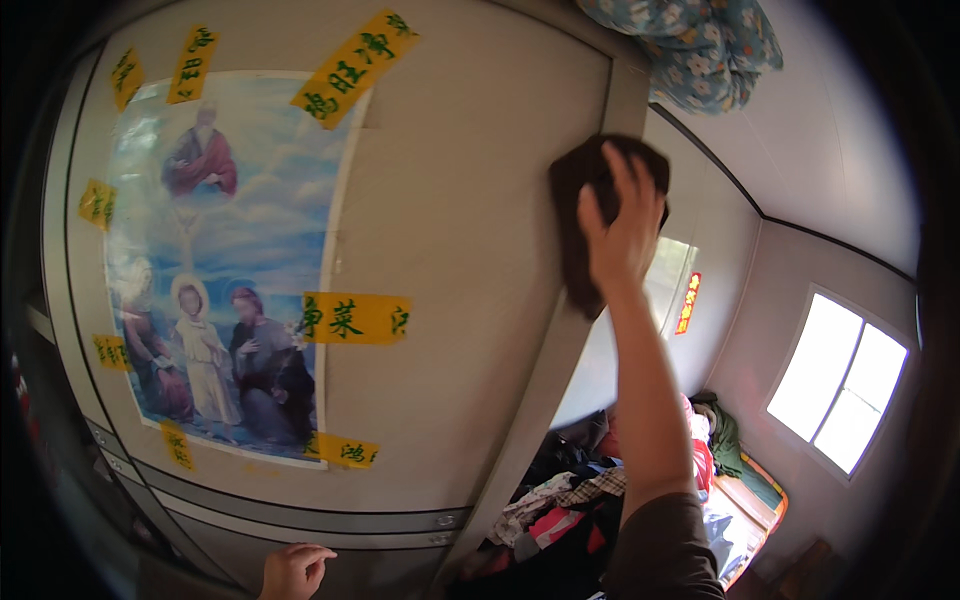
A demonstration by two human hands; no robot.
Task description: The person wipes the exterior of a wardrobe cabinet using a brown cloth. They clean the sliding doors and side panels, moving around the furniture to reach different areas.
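My right hand (pixel 625 236) is stretched up with its fingers spread over a dark brown cloth (pixel 576 259). It presses the cloth against the right edge of a pale wardrobe door (pixel 457 225) and its side frame (pixel 551 352). Part of the cloth hangs below my palm. Low in the view, my left hand (pixel 295 571) is loosely curled in front of the wardrobe's lower part, with nothing visible in it. A religious poster (pixel 270 214) covers much of the door, fixed with strips of yellow printed tape (pixel 356 319).
A flowered fabric bundle (pixel 705 56) sits on top of the wardrobe. Piled clothes (pixel 559 495) lie to the lower right, near a bright board-like surface (pixel 739 502). Beyond are a window (pixel 838 382) and a red paper strip (pixel 688 304) on the wall.
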